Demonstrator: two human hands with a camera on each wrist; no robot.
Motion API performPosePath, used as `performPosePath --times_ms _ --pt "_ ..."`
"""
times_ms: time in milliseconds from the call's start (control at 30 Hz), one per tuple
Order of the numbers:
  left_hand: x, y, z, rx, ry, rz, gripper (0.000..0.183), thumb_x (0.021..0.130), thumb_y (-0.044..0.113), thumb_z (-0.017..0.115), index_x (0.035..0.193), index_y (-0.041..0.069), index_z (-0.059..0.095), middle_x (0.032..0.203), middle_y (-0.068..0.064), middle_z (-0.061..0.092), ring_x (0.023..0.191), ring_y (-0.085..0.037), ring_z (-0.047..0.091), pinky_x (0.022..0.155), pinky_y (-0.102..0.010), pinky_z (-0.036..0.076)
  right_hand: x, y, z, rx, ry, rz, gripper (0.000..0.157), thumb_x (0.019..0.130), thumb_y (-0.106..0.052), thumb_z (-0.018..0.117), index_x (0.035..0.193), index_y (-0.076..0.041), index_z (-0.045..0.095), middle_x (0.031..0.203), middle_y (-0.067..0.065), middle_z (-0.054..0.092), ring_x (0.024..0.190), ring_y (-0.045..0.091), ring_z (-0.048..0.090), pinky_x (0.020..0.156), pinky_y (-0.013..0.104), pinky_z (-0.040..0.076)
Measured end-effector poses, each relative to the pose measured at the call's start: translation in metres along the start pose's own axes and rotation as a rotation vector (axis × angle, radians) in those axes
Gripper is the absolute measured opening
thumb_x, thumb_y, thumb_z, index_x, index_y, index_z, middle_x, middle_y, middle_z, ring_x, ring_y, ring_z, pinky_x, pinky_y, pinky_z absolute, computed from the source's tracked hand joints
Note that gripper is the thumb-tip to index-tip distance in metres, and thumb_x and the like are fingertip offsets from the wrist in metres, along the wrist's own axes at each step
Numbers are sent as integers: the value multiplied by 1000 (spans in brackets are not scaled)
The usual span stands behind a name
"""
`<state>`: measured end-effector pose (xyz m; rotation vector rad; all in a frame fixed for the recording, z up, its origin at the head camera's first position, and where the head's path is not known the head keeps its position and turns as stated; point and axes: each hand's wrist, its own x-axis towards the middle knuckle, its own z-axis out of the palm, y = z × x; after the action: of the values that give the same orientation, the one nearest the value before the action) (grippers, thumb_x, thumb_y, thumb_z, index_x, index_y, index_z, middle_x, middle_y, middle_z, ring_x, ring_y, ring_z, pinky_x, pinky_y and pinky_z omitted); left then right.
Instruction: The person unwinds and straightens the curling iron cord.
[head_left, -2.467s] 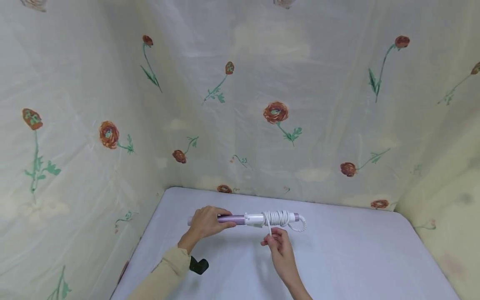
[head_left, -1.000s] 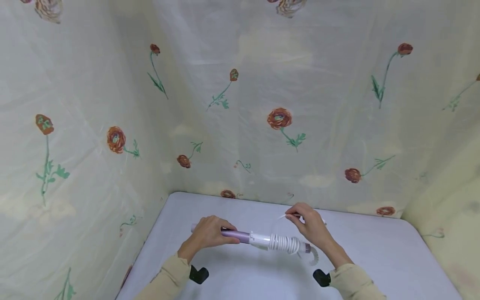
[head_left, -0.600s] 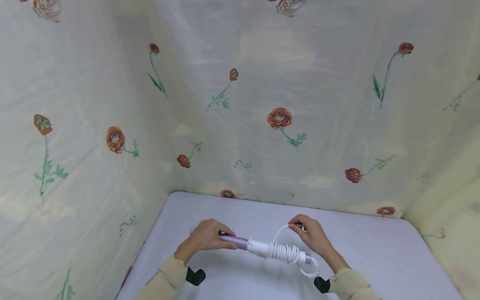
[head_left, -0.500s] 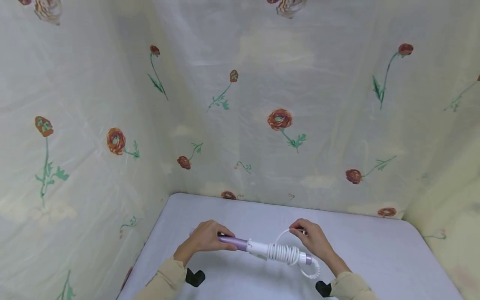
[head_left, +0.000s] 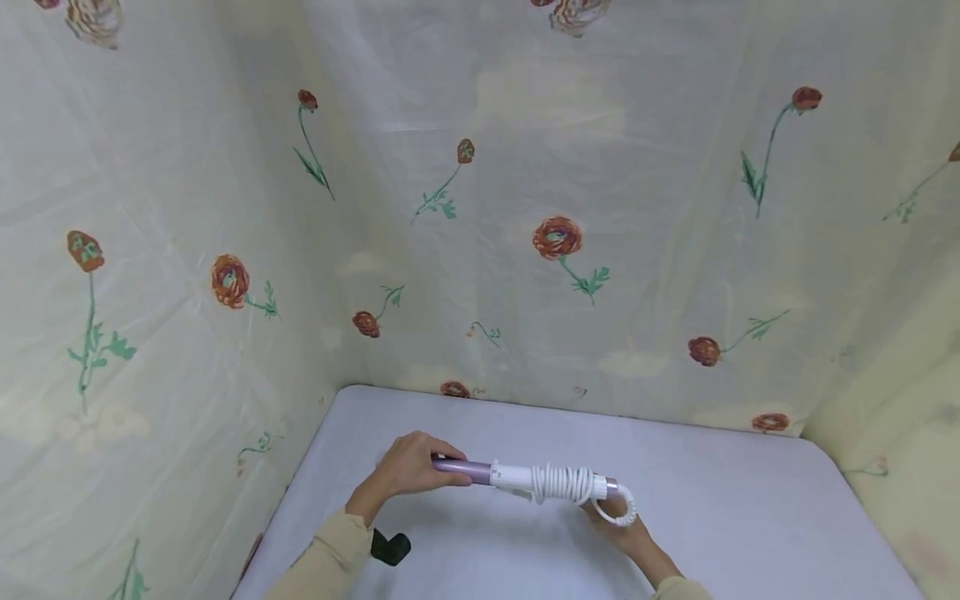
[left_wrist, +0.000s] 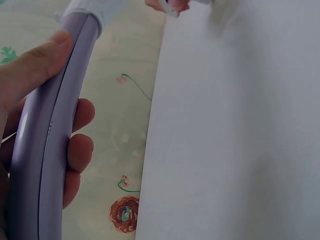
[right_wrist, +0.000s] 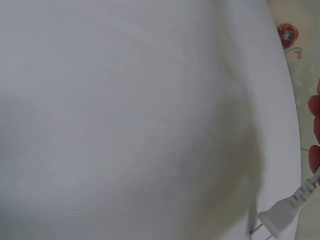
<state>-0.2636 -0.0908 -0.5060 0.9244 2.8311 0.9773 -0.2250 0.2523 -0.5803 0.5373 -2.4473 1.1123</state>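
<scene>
A hair styling iron, lilac at the left and white towards the right, is held level above the table. My left hand grips its lilac part; in the left wrist view the thumb lies along one side and the fingers curl round the other. White cord is wound in several turns round the white part, and a coiled loop hangs at the right end. My right hand is below that end, partly hidden by it. In the right wrist view its fingers hold the cord just behind a white two-pin plug.
The iron is over a white-covered table with rounded far corners. Flower-printed curtains enclose it at the back and both sides. A black wrist camera sticks out beside the left sleeve.
My right hand has carried the cord from above and behind the iron down to below its right end. The iron has tipped back to nearly level; the left hand keeps its grip.
</scene>
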Motion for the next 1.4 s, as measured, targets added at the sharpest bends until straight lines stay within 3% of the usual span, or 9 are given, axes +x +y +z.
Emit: performPosePath --times_ms 67,133,300,567,700,900,1067,1400 --pt "2 1 1 9 21 8 41 74 56 72 99 24 75 92 8 73 67 0 53 59 -19 41 -4 0 4 -20 -59 123 15 79 -7 72 92 -6 64 86 3 68 79 -3 57 71 20 48" --pt "3 0 2 22 42 14 38 74 54 73 98 24 75 91 8 73 67 0 53 59 -18 41 -5 0 8 -10 -120 174 10 83 -13 71 90 -12 63 83 -3 67 75 -3 56 66 21 47" --pt "5 -2 6 58 98 -5 40 74 58 71 98 25 75 89 10 73 68 1 55 61 -19 42 -15 -5 14 -114 -185 136 10 82 -13 70 83 -19 62 79 -12 65 70 -5 55 62 20 47" --pt "0 -7 14 93 101 -72 45 72 66 67 97 29 74 90 12 73 73 0 58 64 -24 42 -38 -22 17 -41 -334 159 9 89 -26 64 83 -20 62 79 -13 62 71 -6 50 63 20 45" --pt "0 -8 18 112 98 -70 44 73 65 67 97 29 74 90 12 73 73 0 58 64 -24 42 -47 -34 17 26 -361 98 9 90 -26 63 84 -18 62 80 -12 62 74 -7 52 63 21 47" --pt "2 -8 19 125 125 -47 41 73 62 69 95 28 75 89 11 73 69 0 57 62 -23 41 -47 -50 14 78 -277 -96 7 88 -18 65 86 -22 60 81 -14 60 74 -8 53 62 18 47" --pt "6 -8 18 145 133 -46 39 74 60 70 96 27 75 89 10 73 70 0 56 63 -24 41 -37 -71 3 122 -190 -234 12 87 -11 66 89 -21 60 81 -13 60 74 -5 55 62 16 47" --pt "11 -7 14 154 117 -32 39 74 60 70 96 27 75 88 10 73 68 0 54 62 -23 40 -3 -99 -33 88 -128 -366 15 83 -3 69 91 -14 63 82 -10 58 74 -2 51 65 9 43"
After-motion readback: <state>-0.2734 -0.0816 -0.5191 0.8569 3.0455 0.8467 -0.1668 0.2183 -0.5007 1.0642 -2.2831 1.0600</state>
